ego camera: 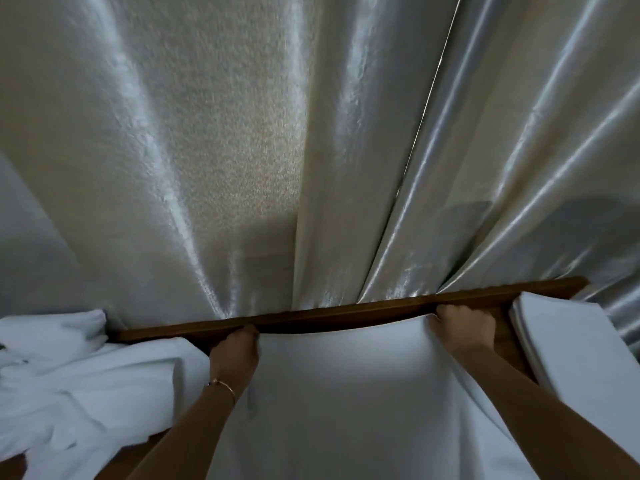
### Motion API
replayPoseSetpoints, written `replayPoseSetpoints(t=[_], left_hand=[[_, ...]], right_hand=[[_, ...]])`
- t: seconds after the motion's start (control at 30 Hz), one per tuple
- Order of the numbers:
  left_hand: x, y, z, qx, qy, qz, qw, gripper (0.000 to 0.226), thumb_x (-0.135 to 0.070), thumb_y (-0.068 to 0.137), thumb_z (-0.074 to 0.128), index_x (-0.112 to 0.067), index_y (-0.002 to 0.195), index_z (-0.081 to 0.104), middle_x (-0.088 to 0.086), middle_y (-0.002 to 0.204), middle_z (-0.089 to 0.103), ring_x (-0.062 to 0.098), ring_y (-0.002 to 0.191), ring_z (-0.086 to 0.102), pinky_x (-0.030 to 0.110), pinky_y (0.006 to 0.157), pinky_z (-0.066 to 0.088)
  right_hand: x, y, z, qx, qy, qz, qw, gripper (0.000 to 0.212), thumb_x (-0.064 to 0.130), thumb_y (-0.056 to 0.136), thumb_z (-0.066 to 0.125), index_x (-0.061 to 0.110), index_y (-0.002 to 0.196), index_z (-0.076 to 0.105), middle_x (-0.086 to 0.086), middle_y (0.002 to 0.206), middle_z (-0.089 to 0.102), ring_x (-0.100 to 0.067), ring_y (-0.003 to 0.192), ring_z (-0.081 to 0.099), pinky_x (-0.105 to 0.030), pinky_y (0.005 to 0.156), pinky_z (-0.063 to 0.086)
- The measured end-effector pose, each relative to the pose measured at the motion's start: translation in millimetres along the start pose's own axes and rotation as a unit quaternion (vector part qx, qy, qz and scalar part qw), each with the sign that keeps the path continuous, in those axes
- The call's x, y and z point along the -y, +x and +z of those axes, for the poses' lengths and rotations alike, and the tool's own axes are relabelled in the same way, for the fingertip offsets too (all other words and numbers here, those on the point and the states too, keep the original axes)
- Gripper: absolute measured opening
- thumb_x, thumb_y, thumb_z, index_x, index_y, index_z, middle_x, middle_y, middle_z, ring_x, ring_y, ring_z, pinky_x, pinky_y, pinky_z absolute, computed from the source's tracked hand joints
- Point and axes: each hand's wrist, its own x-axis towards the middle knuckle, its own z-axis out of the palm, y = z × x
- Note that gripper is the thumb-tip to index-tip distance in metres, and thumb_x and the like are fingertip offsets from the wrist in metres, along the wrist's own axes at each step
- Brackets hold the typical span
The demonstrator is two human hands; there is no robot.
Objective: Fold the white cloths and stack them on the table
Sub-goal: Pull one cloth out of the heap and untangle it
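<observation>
A white cloth (346,393) is held flat at the far edge of the tabletop (311,318).

Its far corners are pinched by the left hand (235,351) and the right hand (464,329), fingers curled over the hem; the near part is cut off by the picture's bottom edge. A folded stack (568,344) is seen at the far right corner, a rumpled pile (79,375) at the left edge. Most of the tabletop is hidden under cloth; a curtain (311,133) hangs behind.

Spread cloth (346,393): lying centre on bench (346,315)
Loose cloths (86,375): sitting at 9 o'clock
Folded stack (571,341): sitting at 3 o'clock
Curtain (311,150): hanging at 12 o'clock
</observation>
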Motion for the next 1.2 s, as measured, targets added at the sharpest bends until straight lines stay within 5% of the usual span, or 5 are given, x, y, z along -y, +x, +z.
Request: replayPoseSetpoints(t=[0.4, 0.63, 0.77, 1.0, 1.2], left_hand=[[-4.2, -11.4, 12.8, 0.083, 0.083, -0.061, 0.991, 0.055, -0.063, 0.08, 0.054, -0.026, 0.119, 0.052, -0.003, 0.121, 0.056, 0.019, 0.114, 0.053, 0.031, 0.081, 0.048], [10.0, -21.1, -3.9, 0.034, 0.087, -0.103, 0.99, 0.043, -0.039, 0.082, 0.058, -0.012, 0.114, 0.049, 0.008, 0.12, 0.053, 0.027, 0.114, 0.052, 0.036, 0.081, 0.047], [15.2, -21.4, -16.0, 0.063, 0.042, -0.134, 0.988, 0.039, -0.049, 0.084, 0.053, -0.016, 0.106, 0.058, 0.005, 0.116, 0.062, 0.026, 0.11, 0.059, 0.036, 0.088, 0.046], [28.1, -18.4, -26.6, 0.105, 0.001, -0.163, 0.981, 0.032, -0.045, 0.09, 0.049, -0.023, 0.105, 0.067, 0.007, 0.114, 0.069, 0.029, 0.111, 0.06, 0.038, 0.098, 0.041], [22.7, -12.2, -43.7, 0.082, -0.169, -0.19, 0.964, 0.026, -0.039, 0.089, 0.059, -0.017, 0.077, 0.065, 0.007, 0.083, 0.067, 0.032, 0.094, 0.063, 0.032, 0.076, 0.04]], right_hand=[[3.9, 23.7, 27.2, 0.07, -0.068, -0.025, 0.995, 0.031, 0.038, 0.095, 0.041, 0.027, 0.067, 0.048, 0.011, 0.07, 0.062, -0.013, 0.079, 0.065, -0.033, 0.074, 0.034], [-33.6, 37.0, 49.4, 0.12, 0.01, -0.035, 0.992, 0.055, 0.076, 0.082, 0.034, 0.033, 0.093, 0.066, 0.01, 0.099, 0.071, -0.016, 0.101, 0.065, -0.034, 0.092, 0.045], [-64.8, 51.8, 43.1, 0.257, 0.136, -0.074, 0.954, 0.039, 0.058, 0.088, 0.047, 0.034, 0.117, 0.058, 0.006, 0.126, 0.061, -0.018, 0.115, 0.055, -0.035, 0.097, 0.044], [-99.4, 63.5, 25.7, 0.235, 0.108, -0.07, 0.963, 0.015, 0.045, 0.09, 0.056, 0.034, 0.079, 0.057, 0.007, 0.095, 0.066, -0.013, 0.094, 0.063, -0.026, 0.073, 0.047], [-105.3, 65.8, 7.9, 0.136, 0.1, 0.026, 0.985, 0.027, 0.036, 0.094, 0.048, 0.021, 0.108, 0.065, -0.005, 0.111, 0.066, -0.027, 0.108, 0.061, -0.044, 0.09, 0.051]])
